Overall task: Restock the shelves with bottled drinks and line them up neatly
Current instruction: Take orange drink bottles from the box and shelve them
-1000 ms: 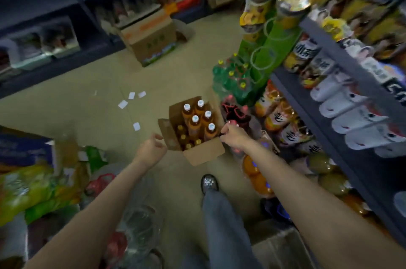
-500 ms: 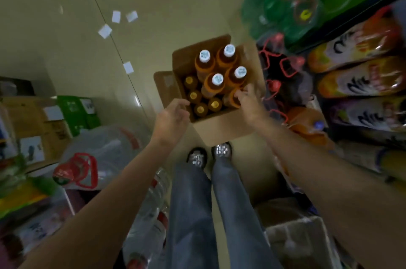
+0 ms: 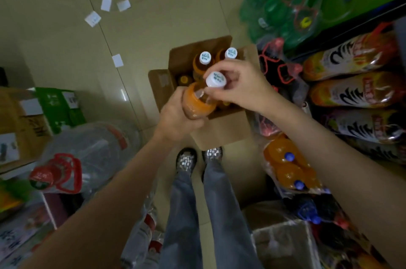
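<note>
Head view showed the person standing over an open cardboard box (image 3: 222,130) on the floor (image 3: 153,15), both hands on one orange bottle (image 3: 197,101) lifted above the box's near-left corner. The left hand (image 3: 175,119) wrapped its curled fingers round the bottle's body from below and the side. The right hand (image 3: 239,86) pinched the neck just under the white cap (image 3: 216,79), thumb and fingertips narrow around it.

To do this lift well, I judged the left hand should carry the weight low on the body while the right only steadied the neck; a pull by the cap alone risked a slip or a loosened lid. Raising the bottle straight up before swinging right toward the shelf would keep it off the raised flap (image 3: 197,51) at the far edge and off its neighbours.

Inside the box, two more capped bottles (image 3: 205,58) stood upright along the far edge, near the flap. Darker, lower tops showed by the left wall, but they were too dim to say what they were. The hands hid the near part of the interior.

Right of the box, wrapped packs of large drink bottles (image 3: 351,92) lay on their sides at the shelf's lower edge, a shrink-wrapped green pack (image 3: 285,9) beyond them.
</note>
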Action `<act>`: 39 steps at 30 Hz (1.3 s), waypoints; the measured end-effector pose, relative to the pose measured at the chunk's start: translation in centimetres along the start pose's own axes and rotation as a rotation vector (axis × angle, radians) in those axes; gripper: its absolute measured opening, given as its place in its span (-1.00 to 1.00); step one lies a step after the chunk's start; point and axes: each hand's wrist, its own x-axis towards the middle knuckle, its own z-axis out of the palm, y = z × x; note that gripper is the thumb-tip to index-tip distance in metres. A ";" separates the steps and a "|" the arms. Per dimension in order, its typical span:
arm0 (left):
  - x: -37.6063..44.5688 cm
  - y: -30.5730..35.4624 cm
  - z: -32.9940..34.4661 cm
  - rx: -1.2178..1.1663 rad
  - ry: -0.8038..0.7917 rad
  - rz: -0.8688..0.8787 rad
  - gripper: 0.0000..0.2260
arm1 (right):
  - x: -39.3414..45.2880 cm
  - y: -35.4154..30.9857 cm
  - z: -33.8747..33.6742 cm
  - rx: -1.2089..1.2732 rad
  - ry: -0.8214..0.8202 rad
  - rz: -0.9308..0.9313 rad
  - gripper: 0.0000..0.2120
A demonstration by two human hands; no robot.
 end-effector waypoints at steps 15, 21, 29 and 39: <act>0.4 -2.6 -1.6 0.021 0.019 -0.111 -0.38 | -0.9 15.2 3.2 -0.875 0.136 0.534 -0.54; -1.4 1.8 -2.0 -0.061 -0.003 -0.089 -0.37 | -2.3 8.3 0.2 -0.668 0.260 0.548 -0.68; -6.5 10.7 -3.7 0.039 -0.071 0.033 -0.36 | -11.7 -5.1 -5.3 -0.497 0.465 0.506 -0.74; -20.0 29.3 1.9 0.083 -0.404 0.411 -0.61 | -35.4 -23.7 -11.8 -0.447 0.926 0.374 -0.78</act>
